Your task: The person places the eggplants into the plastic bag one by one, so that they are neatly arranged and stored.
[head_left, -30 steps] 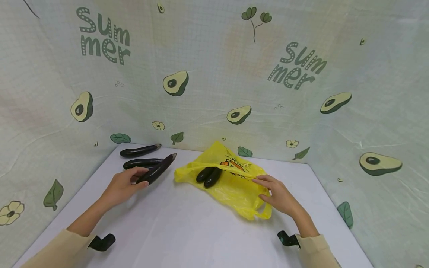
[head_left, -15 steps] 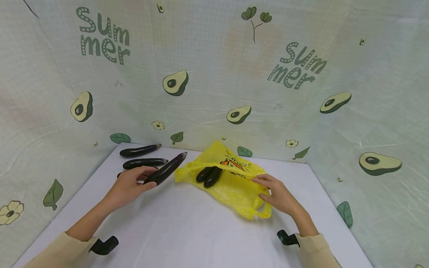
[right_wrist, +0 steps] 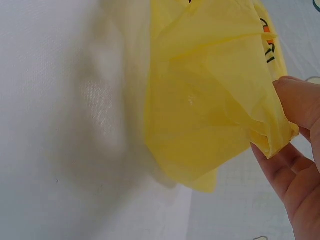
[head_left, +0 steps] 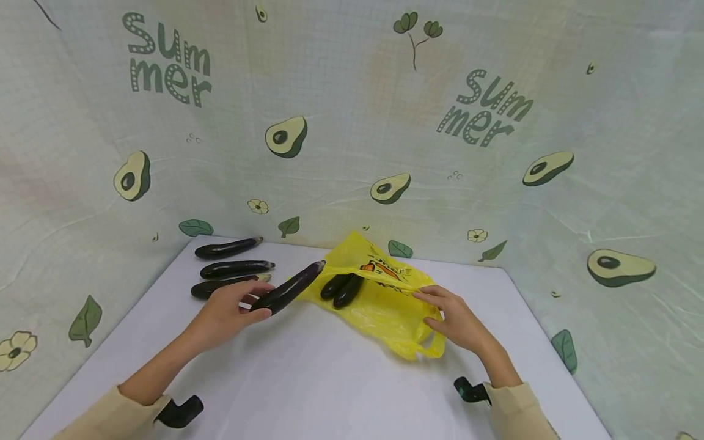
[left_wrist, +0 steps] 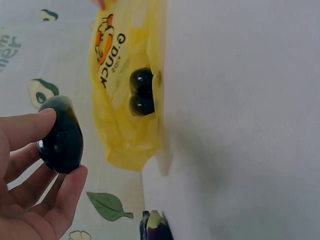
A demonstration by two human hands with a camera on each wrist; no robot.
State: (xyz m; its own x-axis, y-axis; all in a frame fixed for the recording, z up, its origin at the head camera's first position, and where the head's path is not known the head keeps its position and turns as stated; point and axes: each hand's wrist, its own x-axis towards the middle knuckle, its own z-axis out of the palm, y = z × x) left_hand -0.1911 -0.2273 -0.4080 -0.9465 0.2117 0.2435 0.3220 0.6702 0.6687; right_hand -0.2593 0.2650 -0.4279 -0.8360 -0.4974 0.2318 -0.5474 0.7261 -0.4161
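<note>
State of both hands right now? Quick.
Left hand: closed, holding an eggplant between thumb and fingers.
Right hand: closed, holding the edge of the yellow bag.

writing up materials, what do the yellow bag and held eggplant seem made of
Yellow bag: likely thin plastic film, glossy, as it wrinkles and looks translucent. Held eggplant: smooth, glossy dark skin with highlights; real vegetable or plastic, unclear.
</note>
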